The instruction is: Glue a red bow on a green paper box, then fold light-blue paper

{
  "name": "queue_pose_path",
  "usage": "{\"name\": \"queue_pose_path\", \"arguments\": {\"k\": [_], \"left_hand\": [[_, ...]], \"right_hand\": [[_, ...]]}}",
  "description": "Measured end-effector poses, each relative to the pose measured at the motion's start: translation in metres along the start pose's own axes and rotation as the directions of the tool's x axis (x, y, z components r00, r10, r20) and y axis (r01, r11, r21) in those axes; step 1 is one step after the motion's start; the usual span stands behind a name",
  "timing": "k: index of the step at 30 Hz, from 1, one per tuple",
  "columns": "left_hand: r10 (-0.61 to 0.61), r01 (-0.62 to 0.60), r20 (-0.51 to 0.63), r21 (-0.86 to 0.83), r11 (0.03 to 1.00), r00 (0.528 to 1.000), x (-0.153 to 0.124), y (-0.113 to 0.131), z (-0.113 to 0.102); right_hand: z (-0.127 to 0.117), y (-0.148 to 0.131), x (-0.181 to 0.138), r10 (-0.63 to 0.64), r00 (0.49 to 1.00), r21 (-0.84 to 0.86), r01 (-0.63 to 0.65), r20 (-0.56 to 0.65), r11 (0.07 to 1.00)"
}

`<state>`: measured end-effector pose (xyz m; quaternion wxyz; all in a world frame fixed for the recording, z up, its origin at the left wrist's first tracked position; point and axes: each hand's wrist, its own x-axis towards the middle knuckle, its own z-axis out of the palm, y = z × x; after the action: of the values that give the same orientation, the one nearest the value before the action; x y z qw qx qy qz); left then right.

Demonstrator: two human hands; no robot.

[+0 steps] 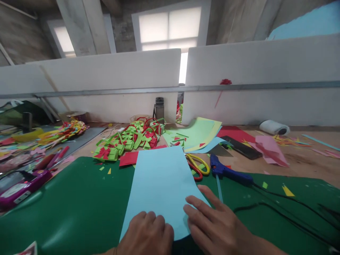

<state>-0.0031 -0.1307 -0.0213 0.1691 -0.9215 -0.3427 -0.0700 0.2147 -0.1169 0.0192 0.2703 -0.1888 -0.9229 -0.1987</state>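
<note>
A light blue sheet of paper lies lengthwise on the green mat, its near end curving up. My left hand is closed at the near left part of the sheet, knuckles up, fingertips hidden, gripping the paper's near edge. On the right side, my right hand rests with fingers stretched out and apart, fingertips touching the paper near its right edge. Beyond that edge lie scissors with yellow handles and red-handled scissors, both partly under the sheet. A blue glue gun is to the right, with its cord trailing.
The green mat covers the near table. Behind the sheet are a pile of green and red paper pieces, a bottle and coloured sheets. A black phone lies right; a purple device left. White panels stand behind.
</note>
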Motion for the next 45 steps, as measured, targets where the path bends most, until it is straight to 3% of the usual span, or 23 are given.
{"name": "queue_pose_path", "arguments": {"k": [3, 7, 13, 17, 23, 27, 31, 34, 40, 45], "left_hand": [[-0.030, 0.045, -0.197, 0.072, 0.996, 0.980, -0.005, -0.009, -0.002], [-0.074, 0.074, -0.382, -0.014, 0.997, 0.921, -0.019, -0.028, -0.004], [-0.069, -0.086, -0.476, -0.295, 0.952, 0.877, -0.038, -0.079, -0.011], [-0.129, -0.010, -0.378, -0.344, 0.939, 0.917, -0.034, -0.111, -0.004], [0.040, -0.104, -0.342, -0.173, 0.979, 0.939, -0.011, -0.132, 0.023], [0.078, -0.133, -0.362, -0.130, 0.983, 0.929, -0.010, -0.141, 0.028], [0.127, -0.157, -0.371, -0.051, 0.986, 0.920, -0.026, -0.132, 0.012], [0.131, -0.144, -0.288, -0.023, 0.989, 0.949, -0.040, -0.117, 0.006], [0.028, -0.050, -0.197, -0.109, 0.993, 0.980, -0.055, -0.100, 0.021], [-0.001, -0.006, -0.082, -0.084, 0.996, 0.997, -0.060, -0.096, 0.013]], "right_hand": [[0.002, 0.007, 0.001, 0.026, 0.997, 0.048, -0.023, -0.066, 0.999], [-0.005, 0.015, 0.005, 0.117, 0.977, 0.158, -0.090, -0.178, 0.983], [-0.009, 0.026, 0.005, 0.352, 0.896, 0.295, -0.271, -0.271, 0.916], [-0.009, 0.031, 0.006, 0.389, 0.871, 0.298, -0.301, -0.301, 0.906], [-0.008, 0.030, 0.007, 0.298, 0.917, 0.368, -0.190, -0.265, 0.910], [-0.003, 0.033, 0.003, 0.187, 0.959, 0.278, -0.124, -0.214, 0.953], [0.010, 0.035, -0.002, 0.138, 0.981, 0.153, -0.116, -0.140, 0.981], [0.022, 0.034, -0.005, 0.144, 0.989, 0.124, -0.141, -0.021, 0.982], [0.030, 0.028, -0.009, 0.154, 0.966, 0.227, -0.201, 0.207, 0.953], [0.026, 0.014, -0.005, 0.109, 0.960, 0.333, -0.194, 0.257, 0.923]]}}
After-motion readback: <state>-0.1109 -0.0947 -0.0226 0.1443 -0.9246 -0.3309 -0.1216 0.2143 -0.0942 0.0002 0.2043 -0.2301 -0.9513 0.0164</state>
